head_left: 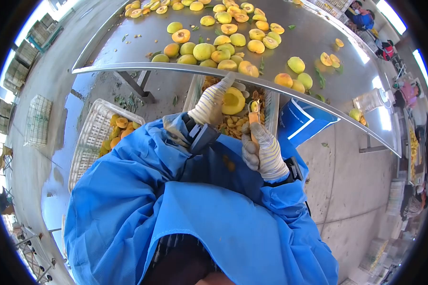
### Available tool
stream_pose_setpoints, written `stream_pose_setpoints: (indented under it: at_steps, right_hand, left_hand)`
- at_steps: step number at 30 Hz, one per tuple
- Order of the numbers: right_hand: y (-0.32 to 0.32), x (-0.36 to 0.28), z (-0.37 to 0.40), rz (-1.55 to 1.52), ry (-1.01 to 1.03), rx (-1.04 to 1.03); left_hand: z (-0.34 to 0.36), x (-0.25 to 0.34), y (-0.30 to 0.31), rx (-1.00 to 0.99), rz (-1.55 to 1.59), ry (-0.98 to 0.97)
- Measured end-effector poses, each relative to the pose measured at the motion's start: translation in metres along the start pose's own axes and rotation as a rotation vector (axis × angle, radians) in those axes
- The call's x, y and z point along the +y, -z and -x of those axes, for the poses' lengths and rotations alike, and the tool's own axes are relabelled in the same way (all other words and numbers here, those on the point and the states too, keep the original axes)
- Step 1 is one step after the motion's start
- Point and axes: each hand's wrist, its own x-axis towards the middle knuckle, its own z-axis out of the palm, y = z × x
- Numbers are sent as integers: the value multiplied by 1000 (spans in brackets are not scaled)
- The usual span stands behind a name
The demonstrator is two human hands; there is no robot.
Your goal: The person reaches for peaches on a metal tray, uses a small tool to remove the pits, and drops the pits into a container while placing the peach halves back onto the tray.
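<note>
My left hand (209,105), in a striped work glove, is closed around a yellow peach half (233,100), its cut face turned up toward me. In my right hand (264,152), also gloved, is a pitting spoon with an orange handle (254,118); its metal tip points up, close to the peach half but apart from it. Both hands are just below the near edge of a metal table (142,47). Beneath them stands a light crate (273,102) holding peach scraps. Whole and halved peaches (203,51) lie on the table with some leaves.
A white basket (86,142) with peaches stands on the floor at left. To the right of the scrap crate is a blue bin (303,118) under the table edge. A clear plastic container (368,100) sits on the table's right end. Other people work at far right.
</note>
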Motion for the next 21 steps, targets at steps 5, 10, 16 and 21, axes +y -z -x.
stream_pose_setpoints:
  at_steps: [5,10,16,21]
  right_hand:
    - [19,-10,-4,669,123,313]
    - [35,2,-5,1075,431,288]
    - [25,0,-1,1210,530,248]
    - [15,-9,4,952,487,217]
  left_hand:
    - [17,69,49,244,-340,-466]
    - [100,154,137,587,-1316,-310]
    - [120,161,154,732,-2272,-273]
    - [-12,133,59,128,-1906,-619]
